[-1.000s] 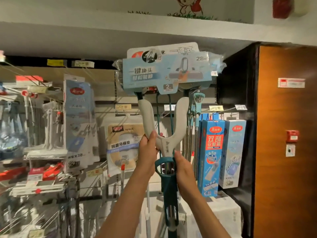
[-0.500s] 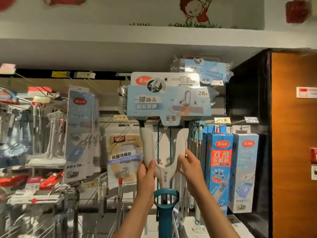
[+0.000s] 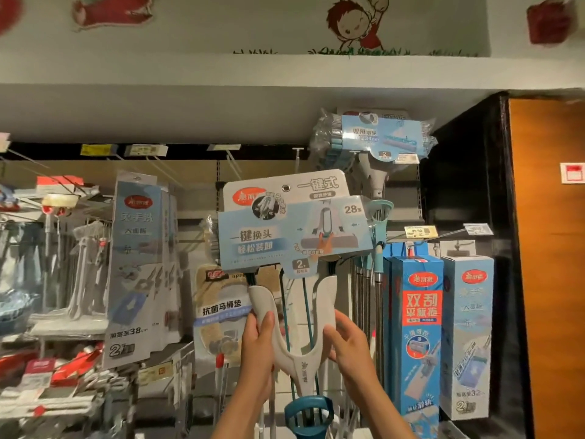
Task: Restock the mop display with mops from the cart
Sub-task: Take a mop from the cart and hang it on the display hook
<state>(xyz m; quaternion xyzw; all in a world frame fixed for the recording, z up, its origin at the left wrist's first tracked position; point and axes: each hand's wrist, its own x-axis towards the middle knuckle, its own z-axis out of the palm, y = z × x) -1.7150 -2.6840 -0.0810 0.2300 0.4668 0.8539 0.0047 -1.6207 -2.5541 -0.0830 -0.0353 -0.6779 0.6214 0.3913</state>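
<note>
I hold a sponge mop upright in front of the display. Its white Y-shaped yoke (image 3: 300, 350) carries a head wrapped in a light-blue card sleeve (image 3: 291, 229). A teal handle ring (image 3: 308, 413) sits below the yoke. My left hand (image 3: 258, 353) grips the yoke's left arm. My right hand (image 3: 348, 346) curls round the right arm. The card's eyelet (image 3: 286, 187) lies just below an empty white display hook (image 3: 297, 160). Another packaged mop (image 3: 373, 137) hangs higher on the right.
Two tall blue mop boxes (image 3: 418, 331) hang at right, beside a dark shelf end (image 3: 468, 217) and an orange wall. Metal mop poles (image 3: 367, 299) stand behind my right hand. Flat-mop packs (image 3: 136, 267) and a toilet-mat pack (image 3: 218, 312) hang at left.
The camera tilted up, so the mop sits lower in view. My right hand moved from the teal ring area up onto the yoke's right arm. The mop on the upper right came into view.
</note>
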